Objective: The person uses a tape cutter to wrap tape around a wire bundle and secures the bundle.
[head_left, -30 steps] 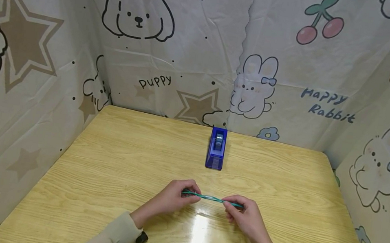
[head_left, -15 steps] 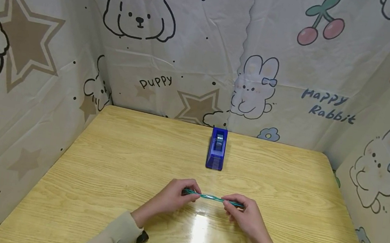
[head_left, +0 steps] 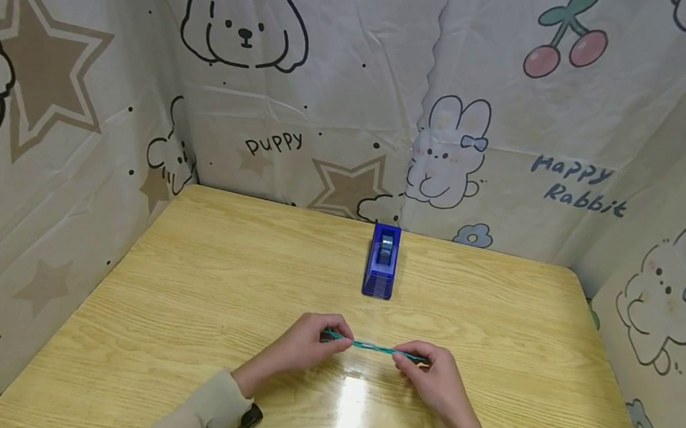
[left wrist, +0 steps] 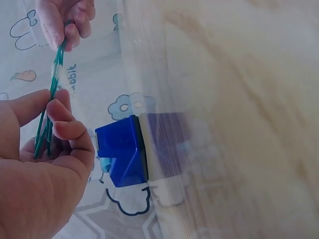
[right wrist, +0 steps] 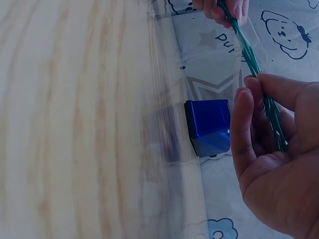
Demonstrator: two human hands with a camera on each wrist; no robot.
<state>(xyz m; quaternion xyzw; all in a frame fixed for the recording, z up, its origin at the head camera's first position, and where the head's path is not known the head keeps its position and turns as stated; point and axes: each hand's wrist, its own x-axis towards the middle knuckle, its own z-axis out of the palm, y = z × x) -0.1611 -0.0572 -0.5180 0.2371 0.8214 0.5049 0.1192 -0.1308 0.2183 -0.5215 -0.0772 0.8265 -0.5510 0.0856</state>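
A slim bundle of thin green strands (head_left: 372,347), like wire or cord, stretches between my hands above the table. A clear, shiny patch (left wrist: 56,72) that looks like tape sits at its middle. My left hand (head_left: 307,345) pinches the bundle between thumb and fingers to the left of that patch. To its right, my right hand (head_left: 433,379) pinches it the same way. Both wrist views show the strands' ends running back into the palms, where they spread a little. Beyond the hands stands a blue tape dispenser (head_left: 381,262), touched by neither.
The wood-grain table (head_left: 233,257) has a glossy surface that reflects light at the front. A printed curtain (head_left: 360,86) hangs along its back and sides. A black strap (head_left: 252,417) shows at the left wrist.
Both hands keep their pinch and stay almost in place. The green bundle has turned slightly between the fingers, and its left-end strands sit a little higher and more spread.
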